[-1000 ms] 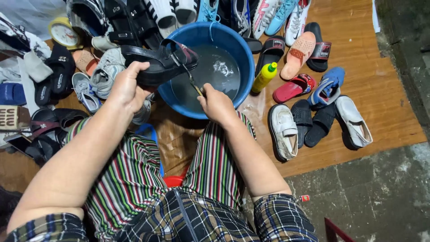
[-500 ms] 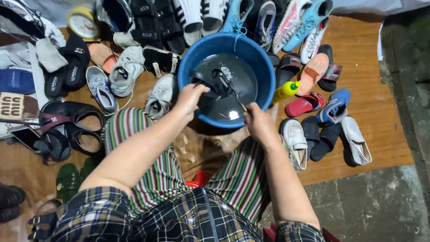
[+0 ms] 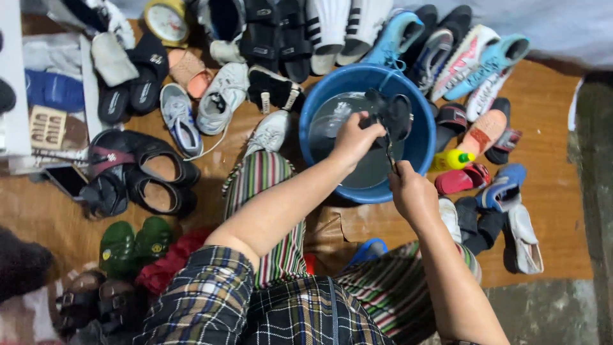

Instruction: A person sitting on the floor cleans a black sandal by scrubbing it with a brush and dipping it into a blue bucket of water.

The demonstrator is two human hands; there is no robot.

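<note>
Head view only. Left hand (image 3: 352,137) grips a black sandal (image 3: 391,115), fingers wrapped round its near edge, holding it over the water in the blue basin (image 3: 418,150). Right hand (image 3: 412,191) is closed on a thin brush (image 3: 389,150), tip against the sandal. Basin sits on the wooden floor (image 3: 543,147) between the knees, ringed by shoes; yellow bottle (image 3: 450,160) just beside its right rim.

Handling, my read: sandal looks light, flexible, wet, so likely slippery. Best hold is the sole edge or strap, thumb on top. Brush is stiff and thin; pinch it low for control.
</note>
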